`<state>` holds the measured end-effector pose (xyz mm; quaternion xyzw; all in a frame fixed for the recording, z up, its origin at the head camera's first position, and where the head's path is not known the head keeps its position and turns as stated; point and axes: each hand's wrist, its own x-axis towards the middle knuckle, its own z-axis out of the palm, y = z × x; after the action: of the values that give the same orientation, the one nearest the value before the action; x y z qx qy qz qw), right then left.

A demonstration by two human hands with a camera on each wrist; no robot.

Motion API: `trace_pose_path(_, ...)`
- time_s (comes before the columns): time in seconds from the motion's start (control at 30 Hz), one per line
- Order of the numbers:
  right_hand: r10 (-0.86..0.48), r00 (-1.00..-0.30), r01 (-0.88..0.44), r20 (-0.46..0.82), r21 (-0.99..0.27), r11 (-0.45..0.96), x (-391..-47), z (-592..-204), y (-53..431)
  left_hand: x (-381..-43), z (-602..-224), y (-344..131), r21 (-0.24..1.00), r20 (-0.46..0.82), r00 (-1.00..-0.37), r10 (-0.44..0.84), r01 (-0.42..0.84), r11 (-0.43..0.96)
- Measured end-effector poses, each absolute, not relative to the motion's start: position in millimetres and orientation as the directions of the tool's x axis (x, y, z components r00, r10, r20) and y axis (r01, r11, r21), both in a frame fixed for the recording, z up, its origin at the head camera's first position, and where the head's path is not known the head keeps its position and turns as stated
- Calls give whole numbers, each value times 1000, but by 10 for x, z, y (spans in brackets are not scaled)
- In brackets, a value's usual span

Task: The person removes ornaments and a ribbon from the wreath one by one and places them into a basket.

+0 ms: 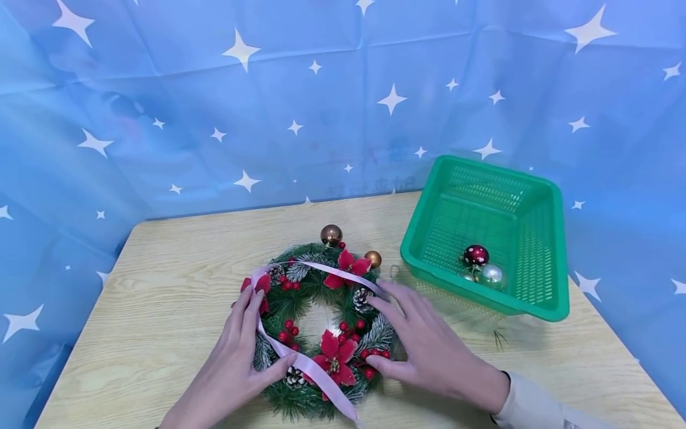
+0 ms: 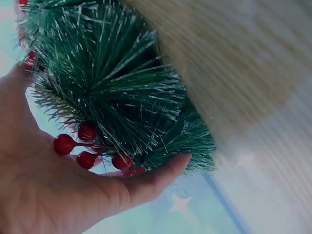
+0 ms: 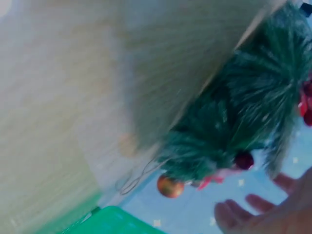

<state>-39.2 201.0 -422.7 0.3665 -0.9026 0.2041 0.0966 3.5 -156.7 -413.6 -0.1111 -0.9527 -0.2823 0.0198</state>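
I've ribbon (image 1: 317,370) draped over wreath (image 1: 292,302), lower ctr, prob. not tied, L hand (image 1: 238,351) & R hand (image 1: 429,342) splayed loosely at it, baubles (image 1: 476,255) unused in basket (image 1: 466,290), mid-right.

The wreath (image 1: 293,302) looks bristly plastic, its ribbon (image 1: 320,375) glossy cloth; the two o'clock basket (image 1: 466,220) is smooth plastic

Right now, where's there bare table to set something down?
Widest: the tabletop between the wreath, the left hand and the tabletop's left edge. Another: between the green basket, the right sleeve and the tabletop's right edge, beside a sprig. Crowded: the wreath, with ribbon and right hand over it, and its basket side, where a gold ball sits.
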Motion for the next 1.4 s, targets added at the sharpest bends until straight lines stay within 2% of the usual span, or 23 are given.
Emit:
trace_pose_path(0.1,-644,-693,-721,325,-347,600,-472,-4226,2054,1,-4143,-1606,535,93,-970,224,239,810)
trace_pose_path(0.27,-678,-693,-697,244,-466,545,-549,-4227,2101,-76,-4161,-1669,550,102,-952,288,296,781)
trace_pose_path(0.6,-742,-645,-716,180,-481,506,-657,-4243,2125,-198,-4177,-1771,527,142,-920,364,382,759)
trace_pose_path(0.77,-741,-647,-719,179,-467,515,-655,-4278,2115,-165,-4169,-1737,516,133,-943,304,328,792)
trace_pose_path(1.03,-711,-683,-696,166,-443,565,-560,-4267,2027,21,-4032,-1580,484,125,-984,126,171,858)
trace_pose_path(1.4,-618,-765,-632,181,-399,664,-261,-4270,1789,191,-4028,-1404,414,104,-993,53,92,906)
